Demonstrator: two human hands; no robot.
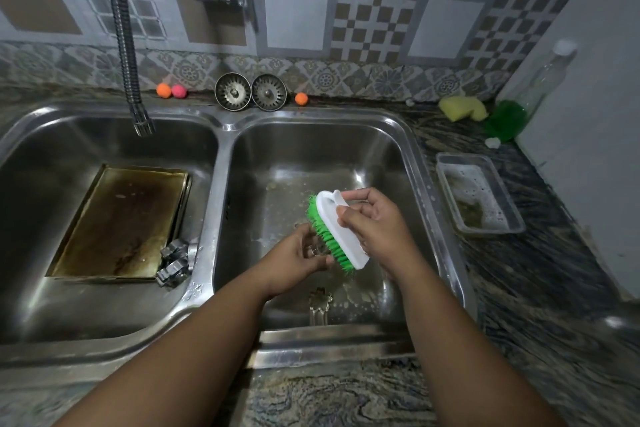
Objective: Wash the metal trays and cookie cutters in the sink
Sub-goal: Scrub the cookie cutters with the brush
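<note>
Cookie cutter (pixel 320 302) shaped like a flower lies on the floor of the right basin (pixel 311 149) of the double sink, close to its near wall and just beyond the near counter (pixel 332 395) edge. Above it, over the middle of that basin, the left hand (pixel 298 253) curls its fingers round a small metal cutter (pixel 317 248), which is mostly hidden and blurred. The right hand (pixel 374 222) grips the white back of a scrub brush (pixel 337 230), thumb on top and fingers wrapped round its far edge, with the green bristles touching the held cutter. In the left basin (pixel 104 135), a stained metal tray (pixel 121 222) lies tilted on the bottom, and a pile of cookie cutters (pixel 176 260) sits against its right near corner, beside the divider. To the right of the sink, a small metal tray (pixel 479 192) holding sudsy water rests on the counter. Farther back, a flexible faucet hose (pixel 128 45) hangs over the left basin. Along the far ledge stand two sink strainers (pixel 232 92), with orange and pink balls (pixel 171 91) to their left and another orange ball to their right. A yellow sponge (pixel 462 107) and a clear bottle (pixel 519 104) of green liquid sit at the far right corner.
</note>
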